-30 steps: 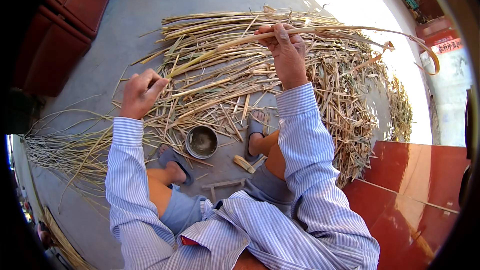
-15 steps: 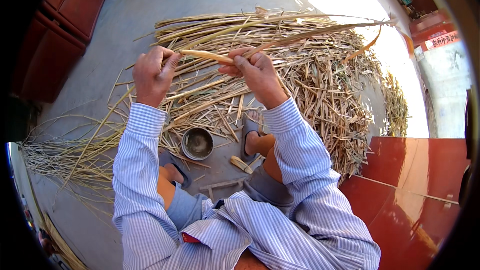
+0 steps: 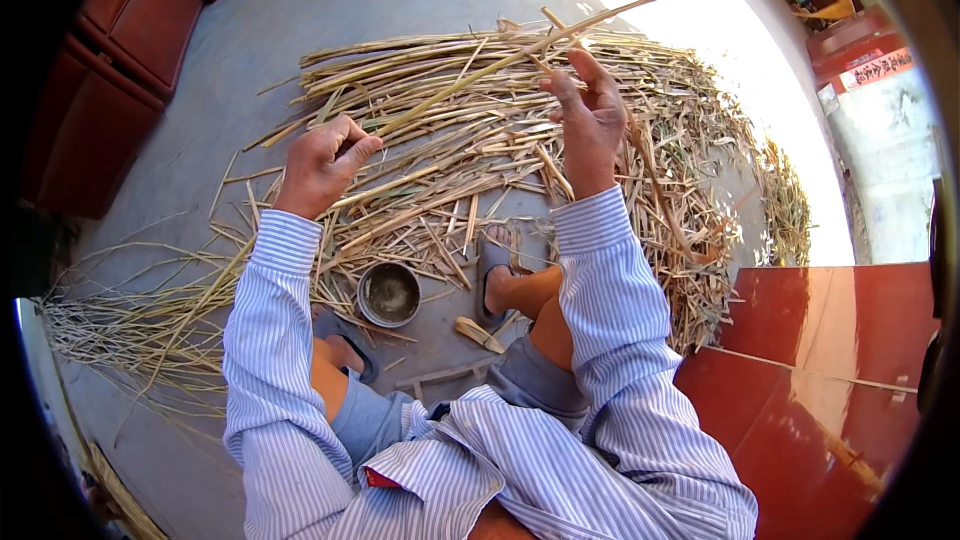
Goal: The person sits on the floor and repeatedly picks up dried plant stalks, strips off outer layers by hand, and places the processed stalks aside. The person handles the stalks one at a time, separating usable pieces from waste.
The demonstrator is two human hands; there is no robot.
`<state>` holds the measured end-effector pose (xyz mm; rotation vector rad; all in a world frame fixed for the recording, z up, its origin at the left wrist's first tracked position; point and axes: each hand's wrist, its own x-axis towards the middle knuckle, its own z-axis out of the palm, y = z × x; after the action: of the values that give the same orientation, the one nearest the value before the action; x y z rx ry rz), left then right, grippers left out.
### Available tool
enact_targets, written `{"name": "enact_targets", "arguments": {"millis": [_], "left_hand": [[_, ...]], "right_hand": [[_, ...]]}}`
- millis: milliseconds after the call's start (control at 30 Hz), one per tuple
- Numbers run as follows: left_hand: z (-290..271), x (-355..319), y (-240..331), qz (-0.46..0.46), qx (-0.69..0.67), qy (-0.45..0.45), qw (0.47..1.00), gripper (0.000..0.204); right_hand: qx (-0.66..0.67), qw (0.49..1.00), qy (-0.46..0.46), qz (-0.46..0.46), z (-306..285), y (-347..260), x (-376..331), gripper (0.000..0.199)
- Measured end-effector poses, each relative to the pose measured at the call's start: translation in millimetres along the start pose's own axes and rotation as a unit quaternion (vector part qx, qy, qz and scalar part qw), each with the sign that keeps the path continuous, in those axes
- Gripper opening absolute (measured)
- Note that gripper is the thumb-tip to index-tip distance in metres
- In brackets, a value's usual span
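Observation:
My left hand (image 3: 325, 165) is closed around a long, thin, dry yellowish stalk (image 3: 440, 97). From my fist the stalk slants up to the right, past my right fingertips, and bends over to a brown leafy tip far at the right. My right hand (image 3: 592, 125) is raised just below the stalk, its thumb and fingers apart, with nothing seen gripped in it. Beside my right wrist a curled brown dry leaf (image 3: 655, 185) hangs in the air over the heap. Beneath both hands lies a layer of similar stalks (image 3: 400, 70).
A heap of dry husks (image 3: 650, 150) spreads to the right. Thin branching stems (image 3: 140, 315) lie at the left. A round metal bowl (image 3: 390, 295) stands between my feet, near a husk piece (image 3: 480, 334). Red panels (image 3: 810, 340) are at right, dark red furniture (image 3: 120, 70) at far left.
My right hand has opened, moving right and up, away from the pale husk it pinched. A brown leaf has come loose beside its wrist. My left hand, still closed, has dropped slightly.

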<state>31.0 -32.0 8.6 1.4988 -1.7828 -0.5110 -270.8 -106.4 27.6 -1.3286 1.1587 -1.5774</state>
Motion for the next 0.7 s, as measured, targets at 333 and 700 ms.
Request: {"name": "enact_targets", "arguments": {"millis": [333, 700], "left_hand": [[20.9, -6.7, 6.5, -0.002, 0.011, -0.065, 0.998, 0.025], [13.1, -7.7, 28.4, -0.008, 0.024, -0.064, 0.998, 0.028]], "right_hand": [[-0.326, 0.941, -0.046, -0.075, 4.9, 0.9, 3.2, 0.024], [-0.442, 0.896, -0.047, -0.013, -8.9, 6.3, -0.3, 0.043]]}}
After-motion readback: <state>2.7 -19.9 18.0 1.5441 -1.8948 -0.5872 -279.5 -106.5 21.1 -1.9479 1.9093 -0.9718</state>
